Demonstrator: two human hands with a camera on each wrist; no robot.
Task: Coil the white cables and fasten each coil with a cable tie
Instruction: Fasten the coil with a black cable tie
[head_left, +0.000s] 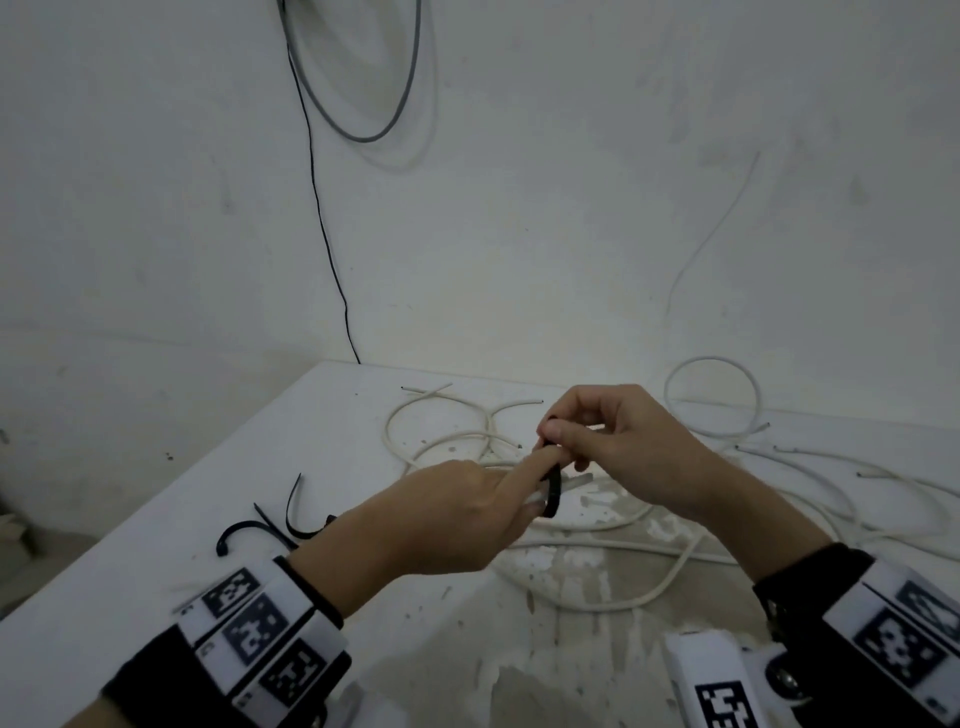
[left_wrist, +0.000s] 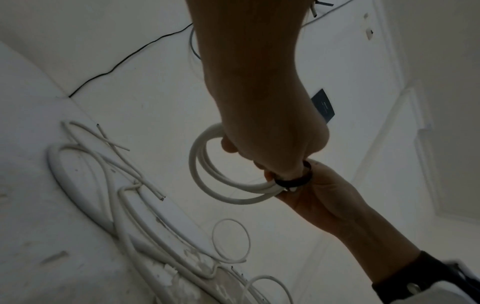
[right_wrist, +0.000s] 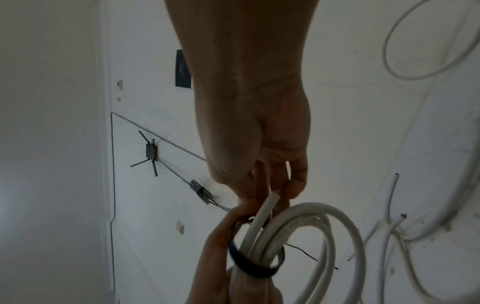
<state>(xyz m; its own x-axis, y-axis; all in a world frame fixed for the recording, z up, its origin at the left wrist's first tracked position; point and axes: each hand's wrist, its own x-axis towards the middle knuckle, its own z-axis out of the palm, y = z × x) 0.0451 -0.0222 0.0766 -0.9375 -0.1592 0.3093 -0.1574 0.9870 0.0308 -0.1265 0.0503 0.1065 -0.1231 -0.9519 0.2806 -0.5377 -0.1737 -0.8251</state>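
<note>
A small coil of white cable is held up over the table, between both hands. My left hand grips it, fingers curled through the loops, index finger stretched toward the right hand. A black cable tie is looped around the bundled strands; the tie sits loosely around them. My right hand pinches the tie's upper end between thumb and fingertips. In the head view the hands hide most of the coil. One cut cable end sticks up beside the right fingers.
Several loose white cables lie tangled on the white table, with one round loop at the far right. Spare black cable ties lie near the table's left edge. A black wire runs down the wall behind.
</note>
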